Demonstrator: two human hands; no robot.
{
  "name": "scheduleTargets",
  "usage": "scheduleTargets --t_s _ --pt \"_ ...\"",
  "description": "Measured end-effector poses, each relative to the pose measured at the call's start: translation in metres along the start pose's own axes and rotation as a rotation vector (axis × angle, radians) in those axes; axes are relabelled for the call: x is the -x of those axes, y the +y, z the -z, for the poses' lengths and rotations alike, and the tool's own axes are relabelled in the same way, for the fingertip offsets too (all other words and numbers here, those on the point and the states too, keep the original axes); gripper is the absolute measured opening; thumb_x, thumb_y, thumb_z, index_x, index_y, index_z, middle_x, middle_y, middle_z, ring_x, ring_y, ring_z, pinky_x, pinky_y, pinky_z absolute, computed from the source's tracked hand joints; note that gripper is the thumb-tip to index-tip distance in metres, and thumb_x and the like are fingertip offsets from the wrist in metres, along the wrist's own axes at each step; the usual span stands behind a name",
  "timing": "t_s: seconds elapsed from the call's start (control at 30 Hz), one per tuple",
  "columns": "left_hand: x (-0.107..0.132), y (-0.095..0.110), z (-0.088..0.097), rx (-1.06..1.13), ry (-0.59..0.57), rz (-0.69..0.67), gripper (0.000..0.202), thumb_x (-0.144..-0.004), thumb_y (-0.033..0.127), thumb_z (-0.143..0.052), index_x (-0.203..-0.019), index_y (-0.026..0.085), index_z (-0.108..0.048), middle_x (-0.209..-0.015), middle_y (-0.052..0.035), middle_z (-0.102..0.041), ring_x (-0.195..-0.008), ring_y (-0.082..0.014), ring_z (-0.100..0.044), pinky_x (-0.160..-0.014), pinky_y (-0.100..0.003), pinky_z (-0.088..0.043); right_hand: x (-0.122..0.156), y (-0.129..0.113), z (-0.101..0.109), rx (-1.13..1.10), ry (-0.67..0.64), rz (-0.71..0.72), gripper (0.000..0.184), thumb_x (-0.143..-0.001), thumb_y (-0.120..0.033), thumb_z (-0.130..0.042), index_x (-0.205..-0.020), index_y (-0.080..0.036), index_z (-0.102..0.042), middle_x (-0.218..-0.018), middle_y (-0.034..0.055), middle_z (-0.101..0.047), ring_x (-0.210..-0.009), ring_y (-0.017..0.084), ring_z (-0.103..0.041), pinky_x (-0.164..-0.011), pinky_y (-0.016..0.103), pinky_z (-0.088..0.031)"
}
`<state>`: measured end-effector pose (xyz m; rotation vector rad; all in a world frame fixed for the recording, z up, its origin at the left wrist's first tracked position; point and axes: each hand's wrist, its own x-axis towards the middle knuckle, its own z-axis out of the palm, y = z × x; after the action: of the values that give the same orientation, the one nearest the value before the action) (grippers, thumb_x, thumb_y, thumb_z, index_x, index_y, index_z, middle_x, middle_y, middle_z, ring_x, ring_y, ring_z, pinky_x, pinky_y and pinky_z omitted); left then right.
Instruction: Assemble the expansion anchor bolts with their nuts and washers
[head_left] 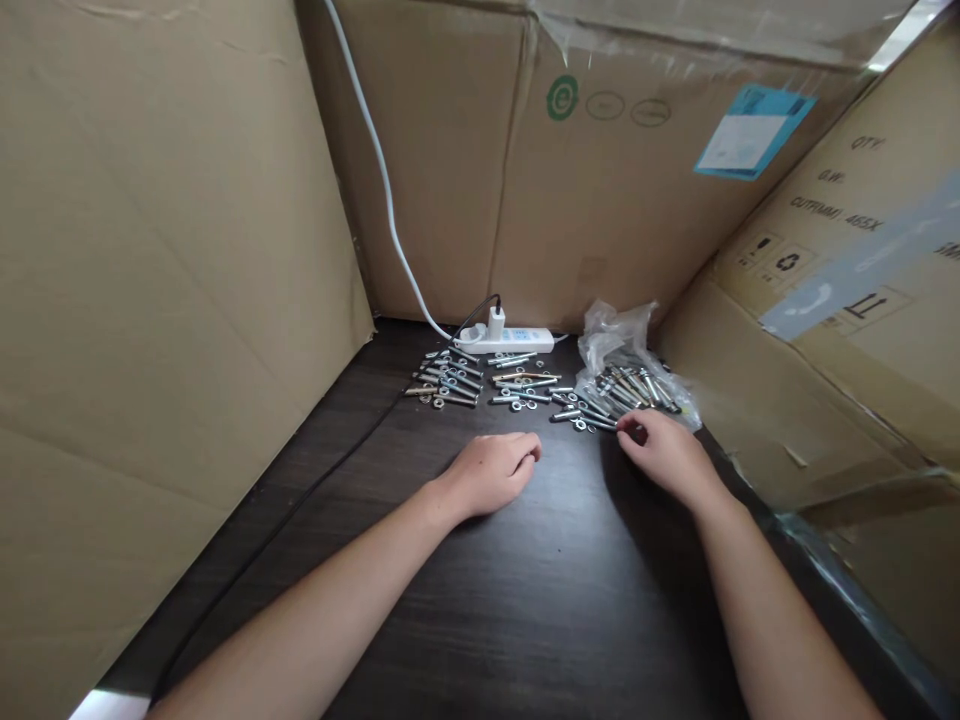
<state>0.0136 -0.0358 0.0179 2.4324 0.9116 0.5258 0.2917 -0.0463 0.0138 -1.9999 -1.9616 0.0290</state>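
Observation:
My left hand (491, 470) rests on the dark wooden table (525, 600), fingers loosely curled, holding nothing that I can see. My right hand (664, 448) lies to its right, its fingertips touching the near end of a pile of metal bolts (600, 408) that spills from a clear plastic bag (626, 365). Whether the fingers pinch a bolt is hidden. More bolts, nuts and washers lie sorted in rows (450, 382) and in a middle group (521, 385) beyond my left hand.
Large cardboard boxes wall in the table on the left (165, 300), the back (600, 160) and the right (840, 320). A white power strip (510, 340) with a plug lies at the back. Its white cable (375, 150) climbs upward; a black cable (300, 500) runs along the table's left.

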Motion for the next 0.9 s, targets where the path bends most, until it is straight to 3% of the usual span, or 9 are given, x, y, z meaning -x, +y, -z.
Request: scheduleTargets --t_s 0.17,0.53,0.9 --pt "-0.001 0.000 0.000 0.015 -0.008 0.011 0.017 -0.088 0.019 -0.038 -0.091 0.021 -0.055 -0.089 -0.0001 -0.064 -0.079 -0.0154 -0.059 -0.071 -0.027 -0.043 -0.002 0.009 -0.005 -0.134 -0.054 0.040 0.014 -0.075 -0.026 -0.052 -0.080 -0.019 -0.063 -0.077 0.0038 -0.063 -0.063 0.016 -0.055 -0.060 0.028 -0.043" --pt "-0.001 0.000 0.001 0.000 -0.039 0.014 0.018 -0.088 0.019 -0.038 -0.090 0.022 -0.055 -0.089 0.0001 -0.064 -0.081 -0.0159 -0.059 -0.072 -0.027 -0.042 -0.003 0.008 -0.005 -0.126 -0.114 -0.020 0.018 -0.077 -0.028 -0.052 -0.084 -0.019 -0.066 -0.070 0.0026 -0.063 -0.063 0.017 -0.057 -0.059 0.027 -0.040" --pt "-0.002 -0.001 0.000 0.002 -0.040 0.021 0.018 -0.088 0.019 -0.038 -0.089 0.021 -0.056 -0.088 -0.0009 -0.063 -0.081 -0.0165 -0.057 -0.074 -0.029 -0.043 -0.004 0.004 -0.001 -0.141 0.038 -0.046 0.022 -0.080 -0.032 -0.052 -0.086 -0.017 -0.066 -0.070 0.0050 -0.065 -0.059 0.017 -0.057 -0.055 0.027 -0.039"
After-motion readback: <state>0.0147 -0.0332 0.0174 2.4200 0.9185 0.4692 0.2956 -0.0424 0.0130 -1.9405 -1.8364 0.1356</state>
